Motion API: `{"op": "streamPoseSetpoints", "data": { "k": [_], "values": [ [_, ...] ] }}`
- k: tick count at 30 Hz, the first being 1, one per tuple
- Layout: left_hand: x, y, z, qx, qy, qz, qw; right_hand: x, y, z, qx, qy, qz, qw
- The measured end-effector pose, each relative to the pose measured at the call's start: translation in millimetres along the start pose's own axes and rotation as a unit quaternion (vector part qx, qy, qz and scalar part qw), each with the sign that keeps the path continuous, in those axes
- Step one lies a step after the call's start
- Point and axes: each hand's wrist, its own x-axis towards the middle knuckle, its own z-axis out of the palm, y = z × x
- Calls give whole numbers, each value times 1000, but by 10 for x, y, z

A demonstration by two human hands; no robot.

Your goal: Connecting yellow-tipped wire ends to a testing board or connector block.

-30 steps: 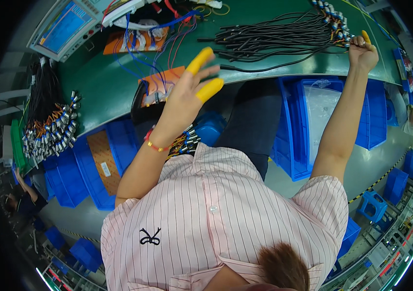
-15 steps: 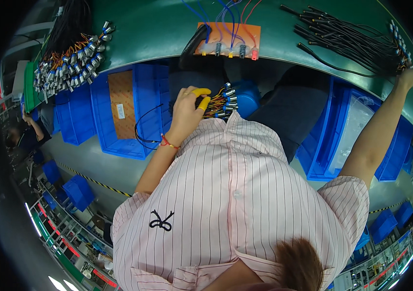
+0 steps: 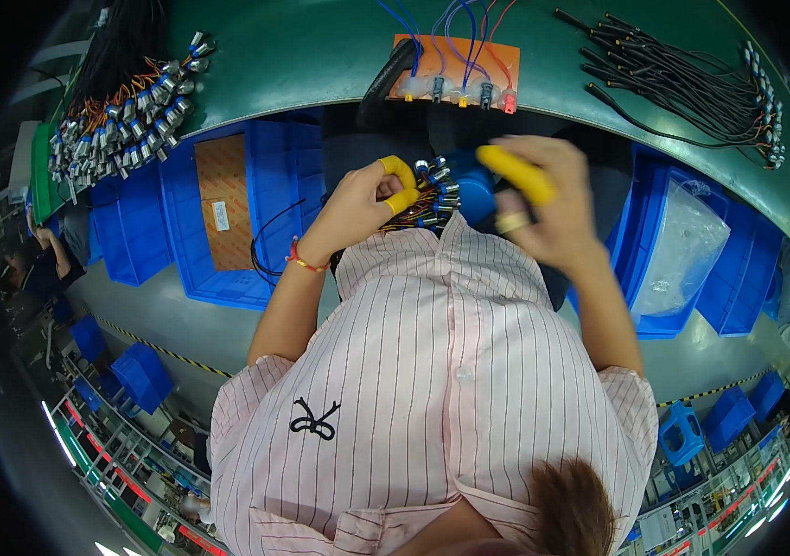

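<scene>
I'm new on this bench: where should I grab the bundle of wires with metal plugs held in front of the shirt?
Probably by the orange wire stems, as the left hand does, coming from the left side. The bundle lies with its metal plugs fanned out to the right, so gripping there keeps the plugs free for the right hand, which is blurred.

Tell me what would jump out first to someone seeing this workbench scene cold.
Front and centre, the left hand with yellow finger covers grips a bundle of wired metal connectors, with the blurred right hand beside it. On the green bench a heap of connectors lies at the left and black cables at the right.
</scene>
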Motion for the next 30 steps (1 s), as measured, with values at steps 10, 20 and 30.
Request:
{"op": "streamPoseSetpoints", "data": {
  "k": [10,20,30],
  "values": [
    [-201,340,-316,-84,36,101,991,-472,306,-149,508,165,360,765],
    [47,247,154,-560,-17,149,815,-1145,860,-1241,586,548,303,515],
    [294,482,500,-613,-69,117,779,-1508,948,-1259,590,442,298,607]
  ]
}}
